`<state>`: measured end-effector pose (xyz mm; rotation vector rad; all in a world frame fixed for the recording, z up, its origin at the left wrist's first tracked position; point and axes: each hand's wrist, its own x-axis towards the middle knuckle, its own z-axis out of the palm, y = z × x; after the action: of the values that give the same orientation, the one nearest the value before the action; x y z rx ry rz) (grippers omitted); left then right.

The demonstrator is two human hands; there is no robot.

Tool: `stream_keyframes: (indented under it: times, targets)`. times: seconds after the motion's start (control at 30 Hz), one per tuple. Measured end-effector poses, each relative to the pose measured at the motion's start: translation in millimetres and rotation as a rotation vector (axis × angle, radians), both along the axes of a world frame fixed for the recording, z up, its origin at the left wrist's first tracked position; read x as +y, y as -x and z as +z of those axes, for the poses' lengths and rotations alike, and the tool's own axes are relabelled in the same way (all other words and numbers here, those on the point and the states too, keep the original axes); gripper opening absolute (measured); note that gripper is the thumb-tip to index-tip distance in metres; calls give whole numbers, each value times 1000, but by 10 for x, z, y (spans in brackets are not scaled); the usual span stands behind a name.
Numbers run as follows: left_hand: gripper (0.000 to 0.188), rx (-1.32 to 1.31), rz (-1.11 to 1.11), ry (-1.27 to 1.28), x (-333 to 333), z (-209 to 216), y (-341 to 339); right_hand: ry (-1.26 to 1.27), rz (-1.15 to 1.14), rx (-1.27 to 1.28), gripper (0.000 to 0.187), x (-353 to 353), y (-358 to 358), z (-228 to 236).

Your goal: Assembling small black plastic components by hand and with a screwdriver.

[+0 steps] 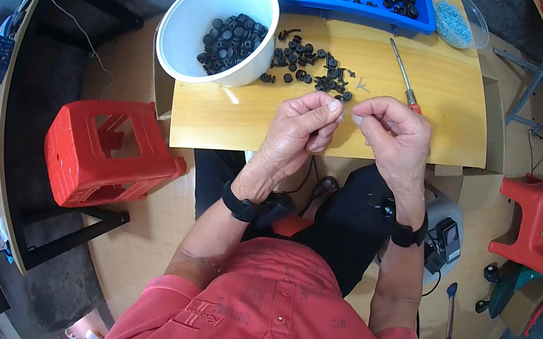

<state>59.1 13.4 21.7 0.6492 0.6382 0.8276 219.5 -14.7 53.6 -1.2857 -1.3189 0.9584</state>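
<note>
My left hand (302,125) is held over the front edge of the wooden table, thumb pressed against the bent fingers. Close beside it, my right hand (397,137) makes a pinch with thumb and forefinger. Whatever lies between the fingertips of either hand is too small to make out. Just beyond them, small black plastic parts (333,71), some round and some with stems, lie loose on the tabletop. A few thin, pale screw-like pieces (362,85) are near them. The screwdriver (405,72), with its long metal shaft, lies beyond my right hand, its red handle end partly hidden.
A white tub (181,30) with black round caps stands at the table's left. Behind is a blue tray (356,17) heaped with black parts, beside a clear tub of small light-blue pieces (453,24). Red stools (75,149) flank the wooden table (221,124).
</note>
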Motion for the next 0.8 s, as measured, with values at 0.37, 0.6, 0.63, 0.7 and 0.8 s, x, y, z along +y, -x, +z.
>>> stream_keyframes:
  times: [0.37,0.6,0.63,0.7,0.8]
  targets:
    - [19,-3,132,153,90,-94,-76,186,-122,172,10,205,-186,-462]
    - [25,3,273,166,39,-51,148,163,-228,111,12,130,-124,-381]
    - [24,-22,256,168,35,-73,179,161,-227,110,12,113,-111,-369]
    - [24,0,269,174,10,-57,207,165,-237,56,13,82,-83,-349]
    - [23,3,307,200,-25,-45,274,157,-243,27,13,56,-48,-377]
